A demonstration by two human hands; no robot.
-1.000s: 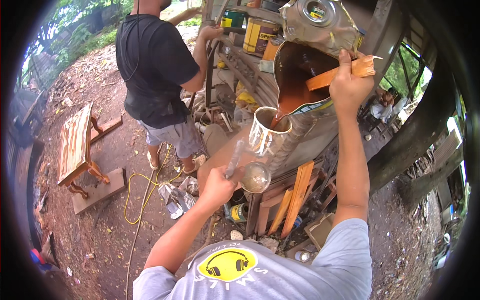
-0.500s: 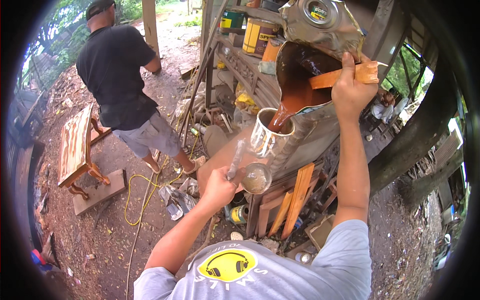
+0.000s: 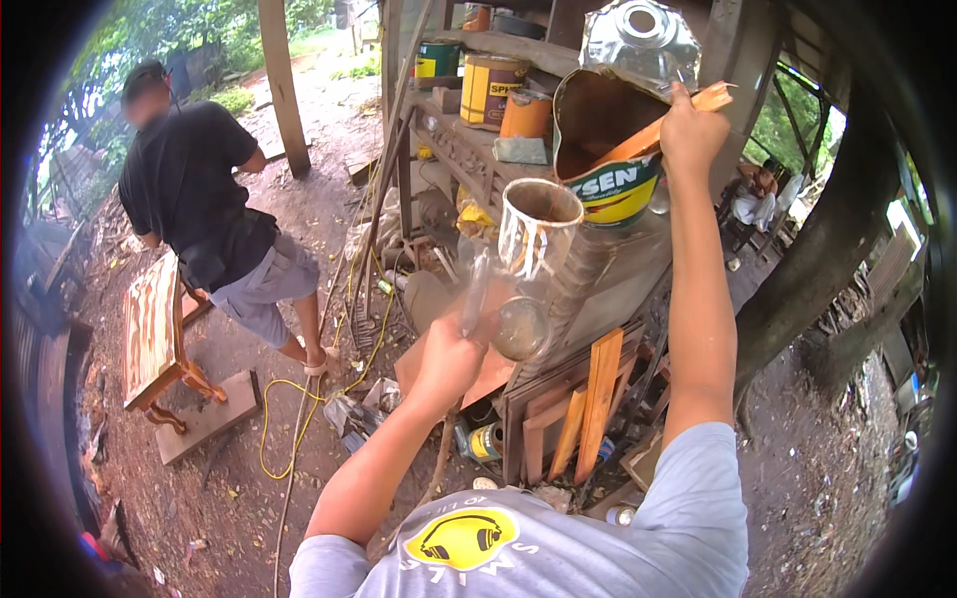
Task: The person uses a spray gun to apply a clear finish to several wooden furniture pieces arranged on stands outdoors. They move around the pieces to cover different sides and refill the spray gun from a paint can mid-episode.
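Note:
My right hand (image 3: 695,135) grips a green-and-yellow paint can (image 3: 620,197) by its rim, pinching an orange-brown wooden stick (image 3: 638,145) that leans in the can. The can's silver cut-open top (image 3: 613,60), with a round spout, is folded back behind it. Below and to the left, my left hand (image 3: 454,364) is closed round the grey handle (image 3: 477,294) of what looks like a paint spray gun. Its metal cup (image 3: 538,244), streaked with white, stands just under the can's lip. Beside the handle is a round, dull disc-like part (image 3: 520,327). The cup's contents are hard to see.
Paint cans (image 3: 493,90) stand on a shelf ahead. Wooden planks (image 3: 598,399) lean below my hands. At left are a person (image 3: 204,179) in a black shirt, a small wooden table (image 3: 150,324) and a yellow cord (image 3: 264,429). Another person (image 3: 760,194) sits far right.
The can has tipped back toward upright, and the reddish-brown stream into the cup has stopped. The cup is higher in view. The person at left has shifted left, toward the small table.

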